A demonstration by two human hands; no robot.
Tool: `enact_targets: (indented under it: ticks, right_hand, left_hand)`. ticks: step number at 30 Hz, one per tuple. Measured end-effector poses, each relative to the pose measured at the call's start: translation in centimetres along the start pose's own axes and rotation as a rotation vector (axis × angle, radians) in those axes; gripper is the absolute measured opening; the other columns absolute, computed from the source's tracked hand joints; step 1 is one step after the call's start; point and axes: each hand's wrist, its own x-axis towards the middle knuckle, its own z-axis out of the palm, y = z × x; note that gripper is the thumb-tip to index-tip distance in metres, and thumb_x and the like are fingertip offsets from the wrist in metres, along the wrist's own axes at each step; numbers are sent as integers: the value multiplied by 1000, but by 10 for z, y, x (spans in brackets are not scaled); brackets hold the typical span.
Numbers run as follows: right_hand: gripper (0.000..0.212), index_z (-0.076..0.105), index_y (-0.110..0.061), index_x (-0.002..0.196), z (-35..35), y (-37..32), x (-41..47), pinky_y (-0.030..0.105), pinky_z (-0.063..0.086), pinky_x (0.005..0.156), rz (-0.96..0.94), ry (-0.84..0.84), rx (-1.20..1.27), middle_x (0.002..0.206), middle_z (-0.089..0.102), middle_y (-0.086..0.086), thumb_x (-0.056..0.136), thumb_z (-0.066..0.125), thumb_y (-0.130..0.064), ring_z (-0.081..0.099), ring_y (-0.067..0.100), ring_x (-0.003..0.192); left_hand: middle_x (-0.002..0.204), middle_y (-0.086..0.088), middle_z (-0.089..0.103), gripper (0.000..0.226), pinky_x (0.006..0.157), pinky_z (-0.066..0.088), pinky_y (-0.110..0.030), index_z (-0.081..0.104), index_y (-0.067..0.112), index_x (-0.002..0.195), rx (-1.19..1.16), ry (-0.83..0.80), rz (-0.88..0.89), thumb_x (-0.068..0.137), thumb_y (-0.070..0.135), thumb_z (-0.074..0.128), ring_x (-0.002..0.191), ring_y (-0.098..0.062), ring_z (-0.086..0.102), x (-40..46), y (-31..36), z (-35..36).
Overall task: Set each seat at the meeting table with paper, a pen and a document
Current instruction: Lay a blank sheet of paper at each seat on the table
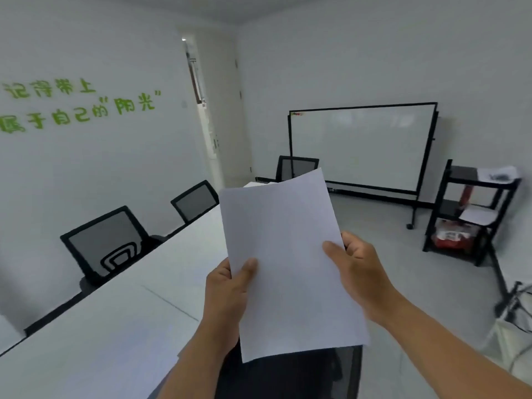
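Both hands, the left hand (227, 286) and right hand (355, 270), pinch the side edges of blank paper (288, 254) held up at frame centre, above the white table (121, 326) at lower left.

The paper (288, 254) is plain white, unmarked on the side shown; the tabletop (115, 326) is white too; the chairs (106, 243) have black frames and grey mesh backs; the whiteboard (362, 145) is white in a black frame; the wall lettering (77, 108) is bright green (on pale grey-white paint); the shelf unit (472, 214) is black, with something red inside.
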Motion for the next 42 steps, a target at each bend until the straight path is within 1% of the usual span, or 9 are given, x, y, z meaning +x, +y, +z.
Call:
enact_targets:
  ticks: [9,14,16,18,23,27,32,39,42]
  right_hand:
    - [36,75,-18,111,-170,-20,18,86,48,84,-116,276,27,115,68,37,95,68,-50,55,70,106]
    - [34,75,-20,112,-228,-34,33,76,54,84,-155,371,10,116,70,33,97,70,-51,61,64,99]
    - [16,77,-23,107,-252,-43,42,55,56,71,-165,431,-22,109,74,28,106,67,-35,66,45,81]
    - [15,77,-22,105,-275,-49,55,41,52,73,-184,480,-37,102,77,23,110,63,-25,65,27,80]
    - [16,76,-23,97,-317,-58,80,38,48,66,-224,583,-88,87,75,19,109,66,-27,56,24,74]
    - [15,76,-23,98,-356,-66,106,41,43,66,-259,623,-171,98,69,31,109,66,-28,52,23,73]
    - [28,79,-39,98,-424,-61,163,39,47,68,-321,634,-217,91,77,16,110,61,-22,57,22,72]
    - [30,76,-39,89,-525,-60,260,28,45,63,-350,621,-259,74,67,9,109,63,-22,50,16,66]
    - [24,69,-25,86,-556,-64,302,29,41,61,-367,606,-286,73,55,19,109,65,-29,43,18,66]
  left_hand:
    - [107,-11,85,17,86,67,-54,78,12,117,21,-286,54,104,22,73,94,-38,82,21,28,183]
    - [102,-13,85,16,75,66,-43,80,9,115,-30,-431,85,103,16,74,89,-38,83,40,47,256]
    - [101,-12,85,15,68,67,-41,81,10,114,-50,-493,91,102,16,74,87,-36,83,50,55,286]
    - [101,-13,85,14,66,68,-40,81,10,113,-62,-541,81,103,17,74,85,-34,84,61,58,315]
    - [103,-14,85,13,80,67,-49,83,12,107,-100,-626,85,104,16,72,85,-33,82,89,64,377]
    - [103,-16,85,13,90,64,-60,85,13,103,-144,-675,84,103,17,72,87,-37,81,112,65,431]
    - [102,-13,86,13,80,66,-45,83,11,107,-182,-717,107,105,14,70,85,-29,82,149,58,519]
    - [100,-17,85,13,66,66,-36,83,6,107,-186,-691,137,104,10,71,80,-30,82,210,61,645]
    - [100,-18,84,14,67,66,-38,83,5,106,-196,-676,138,104,12,71,79,-30,80,235,69,684]
